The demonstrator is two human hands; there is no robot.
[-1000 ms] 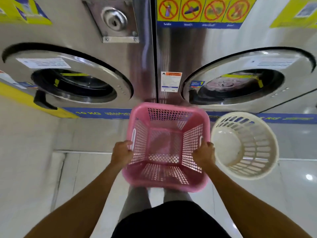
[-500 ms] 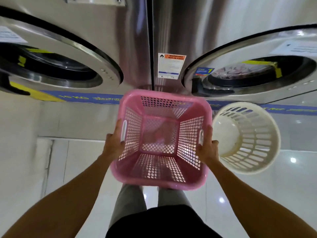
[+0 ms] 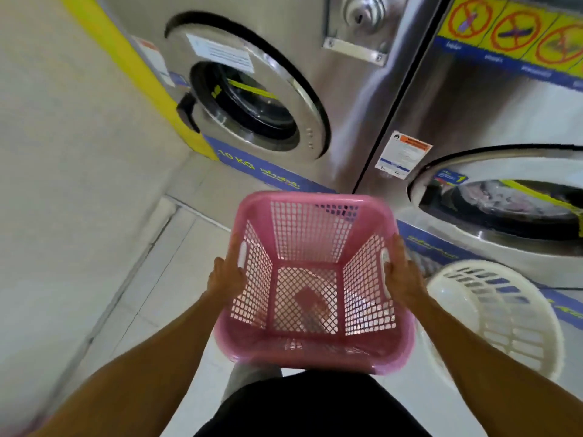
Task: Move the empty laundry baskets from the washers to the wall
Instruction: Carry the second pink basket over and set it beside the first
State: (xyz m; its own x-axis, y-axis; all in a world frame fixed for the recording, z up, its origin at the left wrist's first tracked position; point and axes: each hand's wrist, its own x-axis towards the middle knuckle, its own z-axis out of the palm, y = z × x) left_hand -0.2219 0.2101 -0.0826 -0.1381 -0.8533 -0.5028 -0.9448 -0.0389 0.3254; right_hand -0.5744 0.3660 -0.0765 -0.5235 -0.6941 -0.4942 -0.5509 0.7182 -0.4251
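An empty pink square laundry basket [image 3: 310,241] hangs in the air in front of me, its mesh bottom showing the floor through it. My left hand [image 3: 227,275] grips its left side by the handle slot. My right hand [image 3: 402,274] grips the right side the same way. A white round basket [image 3: 504,313], also empty, stands on the floor at the right, just beside the pink one, in front of the right washer [image 3: 504,197].
Two steel front-loading washers fill the top of the view; the left washer [image 3: 252,99] has its round door shut. A beige wall [image 3: 63,184] runs down the left side. Pale floor tiles [image 3: 164,294] lie between wall and washers.
The view has swung left, bringing the beige wall into sight. The pink basket has stayed in both hands and come slightly toward me; the white basket has not moved.
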